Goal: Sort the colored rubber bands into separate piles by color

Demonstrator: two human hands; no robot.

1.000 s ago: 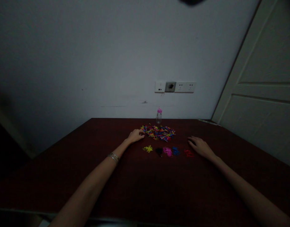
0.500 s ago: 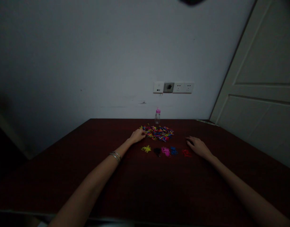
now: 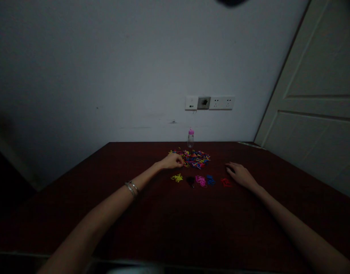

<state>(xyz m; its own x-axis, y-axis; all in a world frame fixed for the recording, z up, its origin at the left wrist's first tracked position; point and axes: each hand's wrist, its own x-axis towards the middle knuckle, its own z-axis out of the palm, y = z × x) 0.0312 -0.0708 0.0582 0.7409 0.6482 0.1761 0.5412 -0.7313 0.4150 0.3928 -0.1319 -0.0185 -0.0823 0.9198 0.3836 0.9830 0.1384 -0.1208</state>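
Observation:
A mixed pile of small coloured bands lies towards the back of the dark red table. My left hand is at the pile's left edge with its fingers pinched together; whatever is between them is too small to make out. In front of the pile runs a row of small heaps: yellow, black, pink, blue and red. My right hand rests on the table just behind and right of the red heap, fingers apart, holding nothing.
Behind the pile stands a clear bottle with a pink cap, close to the wall. Sockets are set in the wall above it. A pale panelled door is on the right. The table extends towards me.
My left hand has moved a little to the right along the front of the pile, and its fingers have drawn closer together. My right hand has stayed in about the same place.

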